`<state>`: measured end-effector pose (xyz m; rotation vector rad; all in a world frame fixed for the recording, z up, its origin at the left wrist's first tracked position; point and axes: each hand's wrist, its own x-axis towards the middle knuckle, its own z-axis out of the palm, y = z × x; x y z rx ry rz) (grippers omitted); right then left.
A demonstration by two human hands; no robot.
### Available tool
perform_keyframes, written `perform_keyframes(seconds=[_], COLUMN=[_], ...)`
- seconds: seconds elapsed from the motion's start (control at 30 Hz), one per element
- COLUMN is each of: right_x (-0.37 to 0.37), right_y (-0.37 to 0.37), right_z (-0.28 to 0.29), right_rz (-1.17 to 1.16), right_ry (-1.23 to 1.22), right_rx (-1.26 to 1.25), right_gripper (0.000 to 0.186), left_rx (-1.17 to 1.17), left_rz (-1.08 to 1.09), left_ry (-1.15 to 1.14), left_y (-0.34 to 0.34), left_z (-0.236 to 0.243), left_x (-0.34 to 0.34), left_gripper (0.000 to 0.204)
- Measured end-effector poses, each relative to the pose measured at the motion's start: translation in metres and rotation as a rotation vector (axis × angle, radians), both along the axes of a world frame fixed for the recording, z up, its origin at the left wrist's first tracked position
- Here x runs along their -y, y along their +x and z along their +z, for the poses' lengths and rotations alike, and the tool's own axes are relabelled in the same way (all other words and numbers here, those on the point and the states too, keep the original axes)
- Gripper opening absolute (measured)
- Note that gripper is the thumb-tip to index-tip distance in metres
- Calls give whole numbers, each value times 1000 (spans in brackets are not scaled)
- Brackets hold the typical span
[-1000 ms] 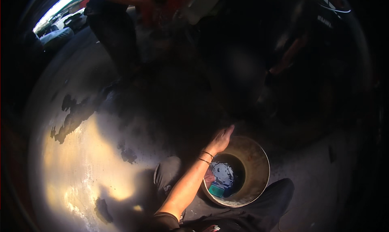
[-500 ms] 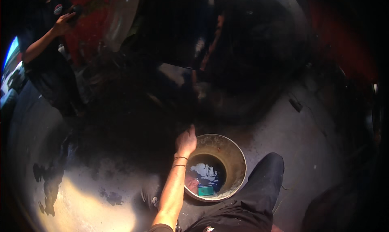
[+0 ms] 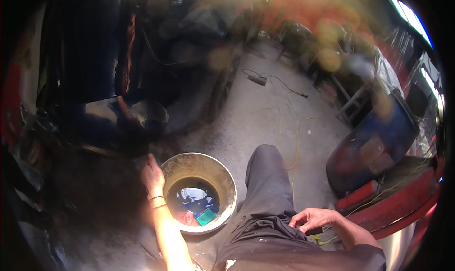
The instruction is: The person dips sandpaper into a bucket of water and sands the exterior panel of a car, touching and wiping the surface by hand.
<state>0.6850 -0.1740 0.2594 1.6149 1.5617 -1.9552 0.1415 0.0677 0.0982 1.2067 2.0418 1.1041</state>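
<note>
My left hand (image 3: 152, 174) rests fingers-curled on the basin's (image 3: 222, 176) left rim, gripping nothing, the green sponge (image 3: 206, 217) floating just right; right hand (image 3: 310, 219) lies loosely open and empty on my thigh.

One head view looks steeply down, close above the basin (image 3: 199, 193) and floor (image 3: 265, 114).
</note>
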Motion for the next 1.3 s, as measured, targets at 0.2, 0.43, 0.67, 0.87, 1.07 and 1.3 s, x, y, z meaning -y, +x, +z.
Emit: perform_keyframes(seconds=[0.2, 0.43, 0.67, 0.87, 1.07, 1.3], right_x=[27, -36, -120, -239, -346, -401], right_y=[19, -130, -96, -98, -146, -227], right_z=[-54, -56, -73, -109, -143, -101], right_rz=[-640, -330, -203, 1, 353, 862], right_ry=[-260, -27, 182, -38, -372, -649], right_rx=[-602, -666, -743, -932, -1154, -1473], right_gripper=[45, 16, 24, 21, 19, 18], left_rx=[-28, 18, 68, 205, -113, -464], left_rz=[-21, -36, 81, 122, 251, 505], left_ry=[110, 168, 230, 98, 205, 64], left_y=[-5, -6, -2, 0, -18, 6], left_z=[3, 5, -1, 31, -24, -40], left_x=[9, 14, 15, 5, 14, 8], left_gripper=[77, 72, 71, 66, 51, 58])
